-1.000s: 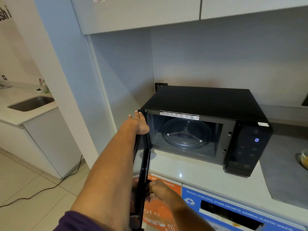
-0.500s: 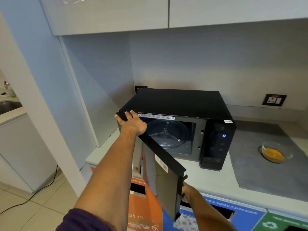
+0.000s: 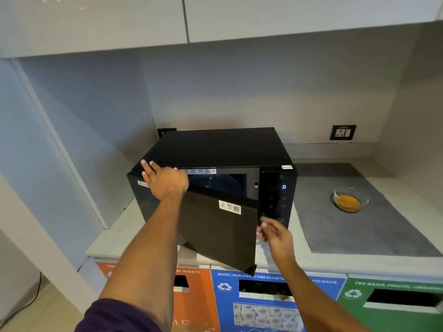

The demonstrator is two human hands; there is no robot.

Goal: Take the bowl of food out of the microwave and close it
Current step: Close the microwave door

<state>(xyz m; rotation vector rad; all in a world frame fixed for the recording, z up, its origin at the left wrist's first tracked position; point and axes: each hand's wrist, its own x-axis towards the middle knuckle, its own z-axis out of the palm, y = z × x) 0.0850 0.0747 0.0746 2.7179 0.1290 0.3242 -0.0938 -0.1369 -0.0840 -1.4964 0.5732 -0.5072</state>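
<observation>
A black microwave (image 3: 223, 149) is seen at the centre of a pale counter (image 3: 359, 262), its door (image 3: 215, 226) standing partly ajar. Through the gap, a glass turntable (image 3: 215, 183) can be made out in the cavity, and nothing is seen resting on it. The left hand (image 3: 165, 180) is laid flat against the top edge of the door near the hinge side, at about 10 o'clock from the door's middle, with fingers spread and nothing clasped. The right hand (image 3: 275, 233) is held loosely open just beside the door's free edge at 3 o'clock; whether it touches the door cannot be told. The bowl of food (image 3: 350, 200), clear glass with an orange-yellow mass in its bottom, is set on a grey mat (image 3: 359, 231) at 3 o'clock from the microwave, well apart from both hands. Below the counter edge, at 6 o'clock, orange (image 3: 199, 303), blue (image 3: 263, 312) and green (image 3: 395, 307) waste bins with dark slots are lined up.
</observation>
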